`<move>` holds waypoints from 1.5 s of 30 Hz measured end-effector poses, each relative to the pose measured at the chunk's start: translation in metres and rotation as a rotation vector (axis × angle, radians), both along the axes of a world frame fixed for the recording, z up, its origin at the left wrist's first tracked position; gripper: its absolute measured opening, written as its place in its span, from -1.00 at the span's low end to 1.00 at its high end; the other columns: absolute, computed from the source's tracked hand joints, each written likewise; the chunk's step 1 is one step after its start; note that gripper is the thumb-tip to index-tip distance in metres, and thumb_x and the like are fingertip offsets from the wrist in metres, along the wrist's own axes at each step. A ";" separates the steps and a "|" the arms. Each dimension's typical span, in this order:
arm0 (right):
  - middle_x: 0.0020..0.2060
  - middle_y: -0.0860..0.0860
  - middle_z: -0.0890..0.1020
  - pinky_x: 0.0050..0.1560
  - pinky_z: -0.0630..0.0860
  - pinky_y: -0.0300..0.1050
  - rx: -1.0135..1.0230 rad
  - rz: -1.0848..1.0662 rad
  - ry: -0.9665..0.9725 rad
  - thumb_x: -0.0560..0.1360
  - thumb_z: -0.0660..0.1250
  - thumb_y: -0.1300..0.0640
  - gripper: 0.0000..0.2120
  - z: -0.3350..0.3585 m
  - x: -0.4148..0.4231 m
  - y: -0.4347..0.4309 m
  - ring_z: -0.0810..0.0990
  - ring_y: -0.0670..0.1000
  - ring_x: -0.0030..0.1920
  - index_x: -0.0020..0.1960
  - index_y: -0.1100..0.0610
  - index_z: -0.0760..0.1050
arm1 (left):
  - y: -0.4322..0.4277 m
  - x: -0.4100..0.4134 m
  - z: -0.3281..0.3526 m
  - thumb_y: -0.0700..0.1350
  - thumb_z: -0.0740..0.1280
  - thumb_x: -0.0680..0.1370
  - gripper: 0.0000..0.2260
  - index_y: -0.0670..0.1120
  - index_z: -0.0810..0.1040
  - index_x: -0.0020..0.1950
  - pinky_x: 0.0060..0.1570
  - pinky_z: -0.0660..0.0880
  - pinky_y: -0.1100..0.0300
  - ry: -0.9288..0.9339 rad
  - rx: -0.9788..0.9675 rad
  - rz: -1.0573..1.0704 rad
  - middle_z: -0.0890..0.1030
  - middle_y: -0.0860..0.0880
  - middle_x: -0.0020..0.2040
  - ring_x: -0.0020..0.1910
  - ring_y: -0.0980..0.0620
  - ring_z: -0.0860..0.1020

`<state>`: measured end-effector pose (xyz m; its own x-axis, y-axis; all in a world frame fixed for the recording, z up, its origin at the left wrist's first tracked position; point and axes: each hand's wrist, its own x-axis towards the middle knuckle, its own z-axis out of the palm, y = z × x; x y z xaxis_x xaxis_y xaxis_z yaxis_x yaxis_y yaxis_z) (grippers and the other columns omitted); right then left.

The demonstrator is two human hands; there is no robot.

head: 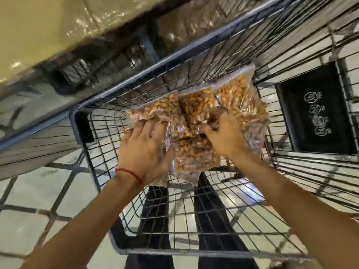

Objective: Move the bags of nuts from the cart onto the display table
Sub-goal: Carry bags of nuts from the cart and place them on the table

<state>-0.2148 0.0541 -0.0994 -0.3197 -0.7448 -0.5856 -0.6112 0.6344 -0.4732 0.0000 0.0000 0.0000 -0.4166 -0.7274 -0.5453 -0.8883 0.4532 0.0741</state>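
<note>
Bags of nuts (196, 113): clear plastic packs, several in a loose heap, inside the cart (174, 251) toward its far end. Resting on the wire floor or lifted off it: cannot tell.

Left hand (144, 150), red thread (128, 172) on the wrist, lies over the cart-left side of the heap. Its fingers are spread and curved onto the plastic and the thumb is tucked against a middle bag; this looks like a hold, not a rest. Right hand (223, 133) is on the cart-right side, fingers curled down into the heap, gripping film. Bags per hand: cannot tell, blur.

Step in hand, as judged: gather and lift out. To do it well:
- Squeeze the heap between both hands and get fingers under the lowest bag, since slick film lets middle bags slip.
- Grab bag bodies, not loose corners, as the film may tear.
- Raise the load straight up past the cart rim before swinging; the wire walls can snag plastic.

Pale shiny surface past the cart's far-left rim is probably the display table (48, 26), so the carry goes over that corner. Keep the load level.
</note>
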 end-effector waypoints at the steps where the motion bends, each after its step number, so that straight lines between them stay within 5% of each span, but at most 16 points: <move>1: 0.33 0.14 0.46 0.38 0.39 0.05 0.010 -0.072 -0.039 0.61 0.40 -0.10 -0.45 -0.014 0.000 -0.003 0.43 0.20 0.38 0.44 0.21 0.41 | 0.000 0.001 -0.007 0.26 0.12 0.58 -0.46 -0.06 0.48 0.37 0.22 0.51 -0.29 0.018 0.026 0.034 0.57 -0.21 0.33 0.35 -0.29 0.52; 7: 0.44 0.09 0.50 0.38 0.40 -0.07 0.038 -0.290 -0.254 0.60 0.44 -0.03 -0.23 -0.049 0.008 -0.004 0.51 0.16 0.38 0.69 -0.01 0.13 | -0.005 0.007 -0.034 0.34 0.02 0.56 -0.37 0.04 0.39 0.52 0.40 0.37 -0.26 -0.033 0.053 0.067 0.41 -0.14 0.52 0.53 -0.24 0.33; 10: 0.28 -0.04 0.57 0.27 0.39 -0.20 0.001 -0.451 -0.298 0.57 0.50 0.09 -0.30 -0.051 0.010 -0.006 0.53 0.02 0.30 0.61 0.05 0.26 | -0.007 0.012 -0.039 0.32 0.08 0.61 -0.39 0.02 0.31 0.56 0.42 0.34 -0.21 -0.050 0.075 0.070 0.36 -0.14 0.54 0.53 -0.21 0.29; 14: 0.18 0.01 0.59 0.24 0.46 -0.17 0.054 -0.629 -0.406 0.54 0.51 0.29 -0.43 -0.042 0.000 -0.022 0.57 0.08 0.32 0.48 0.15 0.41 | -0.007 0.014 -0.038 0.32 0.08 0.62 -0.38 0.02 0.26 0.59 0.49 0.28 -0.19 -0.049 0.077 0.089 0.30 -0.15 0.58 0.58 -0.19 0.25; 18: 0.17 -0.01 0.65 0.38 0.56 0.02 0.120 -0.697 -0.498 0.48 0.62 0.12 -0.43 -0.040 -0.006 -0.026 0.62 0.09 0.26 0.42 0.14 0.51 | -0.007 0.016 -0.039 0.33 0.07 0.61 -0.37 0.06 0.22 0.61 0.45 0.33 -0.19 -0.034 0.072 0.099 0.34 -0.13 0.56 0.56 -0.19 0.28; 21: 0.18 -0.05 0.65 0.34 0.50 -0.14 0.126 -0.667 -0.536 0.41 0.67 0.05 -0.36 -0.038 -0.005 -0.028 0.58 -0.02 0.20 0.42 0.12 0.53 | -0.006 0.019 -0.044 0.33 0.04 0.56 -0.38 0.02 0.36 0.50 0.26 0.48 -0.15 -0.001 0.070 0.141 0.44 -0.07 0.41 0.41 -0.13 0.40; 25: 0.29 -0.04 0.66 0.43 0.55 0.09 0.048 -0.600 -0.428 0.05 0.75 -0.33 0.01 -0.044 0.003 -0.027 0.63 0.08 0.32 0.39 -0.01 0.53 | -0.002 0.020 -0.047 0.31 0.07 0.58 -0.43 0.04 0.34 0.49 0.18 0.53 -0.15 0.013 0.074 0.165 0.44 -0.05 0.33 0.35 -0.12 0.44; 28: 0.23 0.00 0.69 0.41 0.56 0.15 0.016 -0.557 -0.455 0.26 0.74 -0.11 -0.17 -0.041 0.003 -0.022 0.65 0.10 0.27 0.38 0.09 0.44 | -0.001 0.019 -0.046 0.29 0.13 0.61 -0.46 0.06 0.31 0.52 0.23 0.52 -0.16 -0.002 0.125 0.231 0.40 -0.05 0.44 0.44 -0.14 0.40; 32: 0.21 0.01 0.70 0.37 0.59 0.17 -0.043 -0.545 -0.437 0.20 0.68 -0.24 -0.09 -0.024 -0.003 -0.013 0.68 0.08 0.25 0.39 0.14 0.44 | 0.000 0.014 -0.064 0.23 0.21 0.64 -0.52 -0.03 0.41 0.44 0.15 0.59 -0.09 0.050 0.317 0.539 0.57 -0.15 0.26 0.20 -0.20 0.57; 35: 0.16 -0.06 0.69 0.29 0.63 0.09 -0.059 -0.617 -0.493 0.40 0.67 0.00 -0.39 0.003 -0.012 -0.006 0.69 -0.01 0.17 0.32 0.07 0.44 | -0.006 0.004 -0.085 0.28 0.13 0.68 -0.46 -0.14 0.52 0.35 0.18 0.50 0.06 0.026 0.537 0.797 0.63 -0.14 0.02 0.09 -0.12 0.57; 39: 0.05 -0.18 0.66 -0.09 0.63 -0.32 -0.051 -0.631 -0.589 0.50 0.57 0.18 -0.59 0.022 -0.027 0.008 0.68 -0.30 -0.08 0.18 -0.08 0.42 | -0.011 -0.017 -0.107 0.20 0.22 0.67 -0.47 -0.16 0.47 0.48 -0.05 0.51 0.25 0.349 0.749 1.304 0.56 -0.08 0.34 0.39 -0.14 0.51; 42: 0.07 -0.16 0.69 -0.09 0.58 -0.34 -0.015 -0.625 -0.619 0.47 0.59 0.17 -0.59 0.029 -0.029 0.015 0.69 -0.28 -0.04 0.14 -0.11 0.45 | -0.012 -0.031 -0.115 0.21 0.41 0.56 -0.33 -0.08 0.37 0.56 0.45 0.39 -0.05 0.552 0.581 1.438 0.48 -0.07 0.49 0.49 -0.14 0.41; 45: 0.15 -0.14 0.70 0.16 0.56 -0.10 0.003 -0.666 -0.606 0.42 0.64 0.11 -0.43 0.030 -0.025 0.019 0.65 -0.15 0.11 0.32 -0.08 0.46 | -0.009 -0.036 -0.119 0.37 0.53 0.29 -0.11 -0.09 0.40 0.45 0.44 0.41 0.06 0.625 0.407 1.422 0.59 -0.03 0.34 0.34 -0.05 0.53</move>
